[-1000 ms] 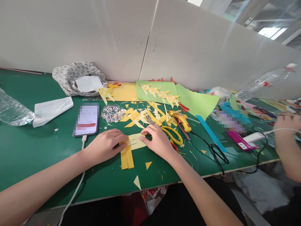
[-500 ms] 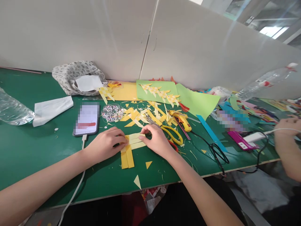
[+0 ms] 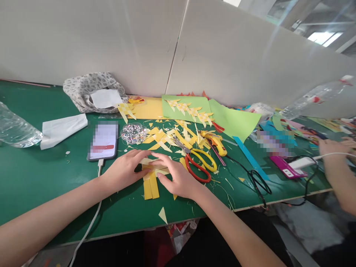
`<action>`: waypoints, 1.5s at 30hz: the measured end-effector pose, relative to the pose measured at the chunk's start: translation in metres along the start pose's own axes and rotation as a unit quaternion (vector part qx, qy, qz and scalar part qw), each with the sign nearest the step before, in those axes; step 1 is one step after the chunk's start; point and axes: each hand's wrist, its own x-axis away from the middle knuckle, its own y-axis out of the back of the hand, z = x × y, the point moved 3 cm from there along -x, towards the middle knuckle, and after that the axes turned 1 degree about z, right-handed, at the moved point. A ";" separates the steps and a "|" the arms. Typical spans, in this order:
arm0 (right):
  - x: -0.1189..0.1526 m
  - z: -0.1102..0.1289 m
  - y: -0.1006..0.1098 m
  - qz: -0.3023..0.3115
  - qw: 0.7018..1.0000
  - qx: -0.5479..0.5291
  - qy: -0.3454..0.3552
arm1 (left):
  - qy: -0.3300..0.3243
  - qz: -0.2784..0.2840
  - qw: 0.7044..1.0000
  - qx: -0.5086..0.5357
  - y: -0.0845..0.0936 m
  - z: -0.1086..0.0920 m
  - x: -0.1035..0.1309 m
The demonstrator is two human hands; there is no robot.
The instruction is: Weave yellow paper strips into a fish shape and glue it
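Note:
Yellow paper strips (image 3: pixel 151 188) and pale cream strips (image 3: pixel 164 171) cross one another on the green table. My left hand (image 3: pixel 125 168) is closed on the left side of the crossing, thumb and fingers pressed to the paper. Over the right side reaches my right hand (image 3: pixel 178 177), fingers stretched out and thumb apart, touching the strips. My fingers partly hide the crossing. Just beyond my right hand lie scissors (image 3: pixel 198 165) with one red and one yellow handle loop.
A phone (image 3: pixel 103 141) with a white cable lies left. Behind are a round case of small beads (image 3: pixel 134 134), yellow paper scraps (image 3: pixel 160 137), woven paper fish (image 3: pixel 191 111) and a yellow glue gun (image 3: pixel 217 144). Another person's hand (image 3: pixel 333 150) is at far right.
My right hand has moved left and its fingers have spread over the crossing. The scissors' red handle is now uncovered. My left index finger has straightened along the strips.

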 end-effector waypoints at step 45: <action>-0.004 -0.025 0.033 -0.170 0.943 0.285 -0.037 | -0.084 0.017 0.993 -0.081 0.002 -0.005 0.000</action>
